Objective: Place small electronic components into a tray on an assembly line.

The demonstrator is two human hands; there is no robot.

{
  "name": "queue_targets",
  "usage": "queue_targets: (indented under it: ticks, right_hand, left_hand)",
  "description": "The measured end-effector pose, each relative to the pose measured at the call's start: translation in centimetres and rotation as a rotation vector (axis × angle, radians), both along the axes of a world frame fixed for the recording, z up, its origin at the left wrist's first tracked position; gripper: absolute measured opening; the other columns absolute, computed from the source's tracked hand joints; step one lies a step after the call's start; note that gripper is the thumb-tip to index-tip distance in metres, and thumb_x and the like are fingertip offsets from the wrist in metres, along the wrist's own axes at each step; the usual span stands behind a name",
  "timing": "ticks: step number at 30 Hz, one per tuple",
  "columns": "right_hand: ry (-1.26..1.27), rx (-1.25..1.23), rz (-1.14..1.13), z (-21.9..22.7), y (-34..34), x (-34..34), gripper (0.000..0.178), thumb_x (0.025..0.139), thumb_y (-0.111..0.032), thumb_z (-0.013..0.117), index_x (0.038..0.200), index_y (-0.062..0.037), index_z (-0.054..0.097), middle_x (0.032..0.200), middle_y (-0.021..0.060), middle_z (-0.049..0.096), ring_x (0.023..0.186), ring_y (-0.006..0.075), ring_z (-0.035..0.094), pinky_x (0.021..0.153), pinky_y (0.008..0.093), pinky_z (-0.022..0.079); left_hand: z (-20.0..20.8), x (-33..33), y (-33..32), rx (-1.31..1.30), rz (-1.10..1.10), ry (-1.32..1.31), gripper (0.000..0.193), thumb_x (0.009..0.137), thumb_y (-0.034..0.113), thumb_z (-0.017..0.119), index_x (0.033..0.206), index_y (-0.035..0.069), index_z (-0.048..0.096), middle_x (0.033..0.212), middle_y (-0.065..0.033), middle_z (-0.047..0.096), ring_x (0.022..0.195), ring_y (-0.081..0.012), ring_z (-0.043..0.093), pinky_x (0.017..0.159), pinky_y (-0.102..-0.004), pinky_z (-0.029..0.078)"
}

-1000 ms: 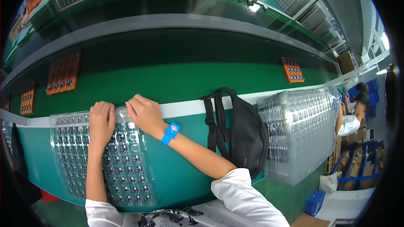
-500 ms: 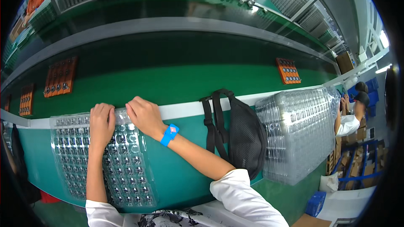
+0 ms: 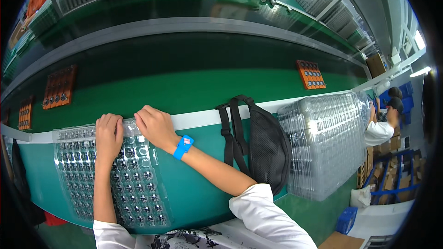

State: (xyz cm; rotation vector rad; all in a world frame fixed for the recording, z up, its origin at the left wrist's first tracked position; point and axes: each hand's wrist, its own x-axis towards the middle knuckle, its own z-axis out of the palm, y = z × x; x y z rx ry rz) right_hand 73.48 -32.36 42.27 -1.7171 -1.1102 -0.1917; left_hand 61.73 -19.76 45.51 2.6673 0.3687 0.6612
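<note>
1. At least two orange fixtures [image 3: 60, 87] are lying beyond and left of the left hand [image 3: 109, 134].
2. One clear tray [image 3: 130, 131], holding uncounted small parts, is lying on the worktop [image 3: 194, 189] beneath it.
3. The left hand is curling half-closed over the tray's far edge; fingertips hidden, grip uncertain.
4. The right hand [image 3: 156, 127] is bending similarly near the far right corner, grip unclear.
5. One black bag [image 3: 270, 150], one orange fixture [image 3: 311, 74] and one tray stack [image 3: 325, 145] are sitting rightward of it.

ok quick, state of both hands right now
Left hand: curled at the far edge of the clear tray; grip cannot be told.
Right hand: curled near that edge too; grip cannot be told.
</note>
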Motion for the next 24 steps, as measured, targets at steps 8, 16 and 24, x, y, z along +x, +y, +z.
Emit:
queue_targets:
  ticks: [8,16,24]
  right_hand:
    - [0.008,-0.046,-0.015,-0.51,-0.21,0.11,0.01,0.086,-0.008,0.061,0.079,-0.0011,0.061,0.075,0.0106,0.059,0.065,0.0301,0.06,0.056,0.0402,0.048]
    - [-0.023,-0.006,-0.022,-0.42,-0.07,0.07,0.009,0.086,-0.008,0.061,0.08,-0.001,0.062,0.077,0.0105,0.06,0.063,0.03,0.06,0.054,0.0399,0.047]
    - [-0.002,-0.029,-0.013,0.0,0.1,-0.22,0.011,0.087,-0.009,0.061,0.079,-0.001,0.062,0.077,0.0105,0.06,0.064,0.0301,0.06,0.055,0.0403,0.048]
  left_hand:
    - [-0.17,0.59,0.04,0.008,-0.007,-0.008,0.01,0.089,0.003,0.052,0.086,-0.003,0.06,0.083,-0.0158,0.059,0.081,-0.0334,0.054,0.075,-0.0406,0.04]
    - [-0.14,0.26,0.04,0.009,-0.003,-0.011,0.009,0.088,0.003,0.053,0.084,-0.003,0.06,0.082,-0.0152,0.059,0.078,-0.0332,0.054,0.074,-0.0409,0.041]
    - [0.39,-0.04,0.11,0.013,0.002,-0.02,0.009,0.088,0.003,0.054,0.083,-0.002,0.06,0.081,-0.0146,0.059,0.078,-0.0328,0.054,0.075,-0.0411,0.041]
